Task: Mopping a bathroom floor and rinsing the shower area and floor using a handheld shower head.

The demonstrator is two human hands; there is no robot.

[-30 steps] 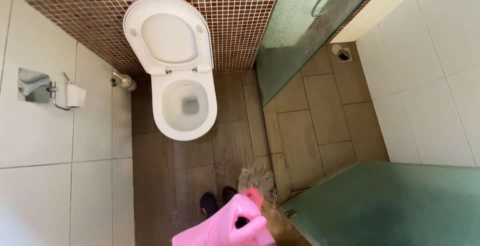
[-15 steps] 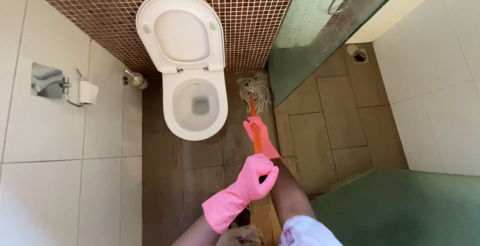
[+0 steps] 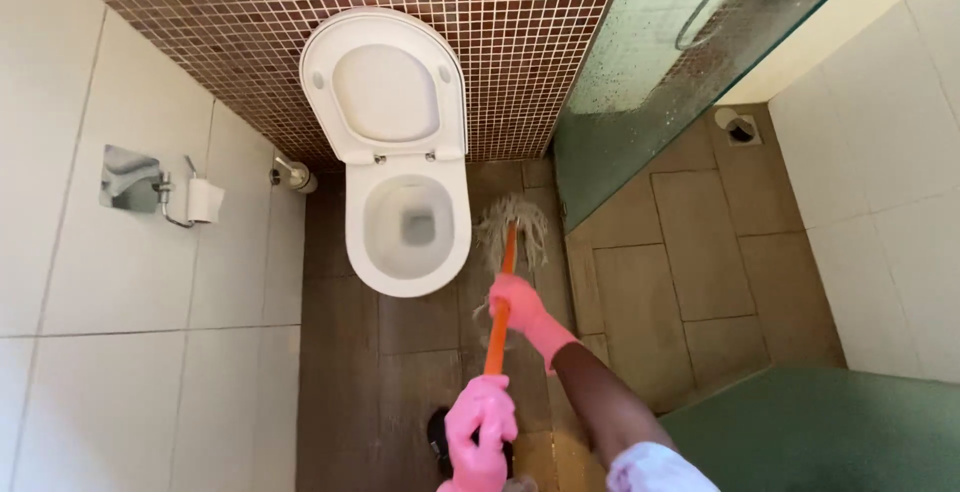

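Both my hands wear pink rubber gloves and grip the orange handle [image 3: 499, 327] of a string mop. My right hand [image 3: 520, 304] holds the handle lower down, close to the mop head. My left hand [image 3: 480, 430] holds it higher up, near the bottom edge of the view. The pale stringy mop head [image 3: 522, 227] lies on the brown floor tiles just right of the white toilet bowl [image 3: 408, 232], whose seat and lid [image 3: 385, 87] stand raised against the mosaic wall.
A glass shower screen [image 3: 660, 62] stands to the right of the mop, with a floor drain [image 3: 740, 127] behind it. A toilet paper holder [image 3: 195, 200] and a chrome fitting [image 3: 293, 174] hang on the white tiled wall at left. A green surface [image 3: 820, 432] fills the lower right.
The mop head has been drawn back from the wall corner toward me, alongside the bowl. Both hands have slid down and nearer with the handle. The view has shifted slightly.
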